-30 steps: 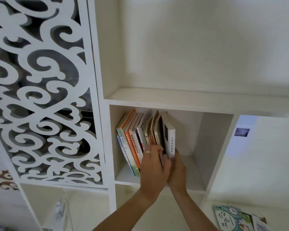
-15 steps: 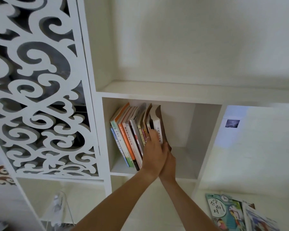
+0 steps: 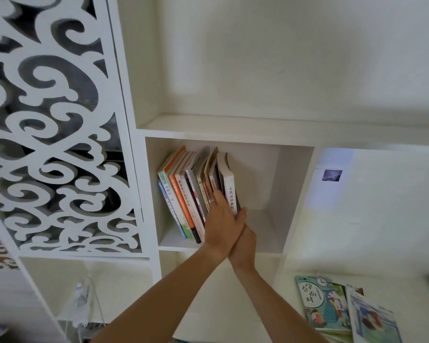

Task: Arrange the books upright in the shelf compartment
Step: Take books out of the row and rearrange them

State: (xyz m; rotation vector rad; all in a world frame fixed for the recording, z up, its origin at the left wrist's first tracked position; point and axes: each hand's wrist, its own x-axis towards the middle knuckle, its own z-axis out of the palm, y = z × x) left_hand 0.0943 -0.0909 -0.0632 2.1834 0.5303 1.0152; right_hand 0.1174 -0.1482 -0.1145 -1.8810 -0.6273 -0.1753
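Observation:
A row of several books (image 3: 183, 194) stands in the left half of a white shelf compartment (image 3: 292, 189), leaning slightly left. The rightmost one is a white book (image 3: 229, 184) with black characters on its spine. My left hand (image 3: 221, 219) lies flat on the spines, its fingers on the books left of the white one and its thumb at that book's lower right edge. My right hand (image 3: 244, 241) sits just under and behind the left one, with its fingers hidden. The compartment's right half holds no books.
Loose picture books (image 3: 322, 308) lie flat on the surface at the lower right. A white carved lattice panel (image 3: 55, 144) fills the left side. Above is a larger open compartment (image 3: 258, 70). A small photo (image 3: 332, 175) hangs on the wall to the right.
The white book, earlier held out from the row with a gap, now rests pressed against the other books. Both hands slid with it to the left and deeper into the compartment.

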